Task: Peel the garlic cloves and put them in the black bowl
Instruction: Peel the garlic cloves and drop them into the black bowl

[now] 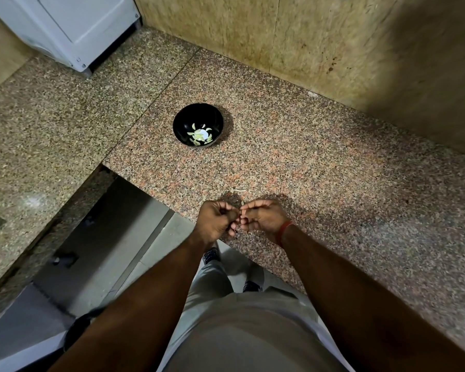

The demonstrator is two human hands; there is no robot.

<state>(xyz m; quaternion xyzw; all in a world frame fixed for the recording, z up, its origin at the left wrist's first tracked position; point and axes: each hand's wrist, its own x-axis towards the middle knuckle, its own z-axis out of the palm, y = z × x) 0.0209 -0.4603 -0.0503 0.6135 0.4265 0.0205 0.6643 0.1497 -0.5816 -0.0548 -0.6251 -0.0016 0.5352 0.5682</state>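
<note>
Over the bench's [320, 162] near edge we hold both hands together: our left hand [215, 221] and right hand [263, 216], each grip curled tight, pinch one garlic clove [241, 208] between them. Well beyond, across bare granite, sits the black bowl [198, 114] holding peeled cloves [199, 134].

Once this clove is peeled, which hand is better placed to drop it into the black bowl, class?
Probably the left hand: the black bowl lies ahead and slightly to its side, farther from the right hand.
</note>
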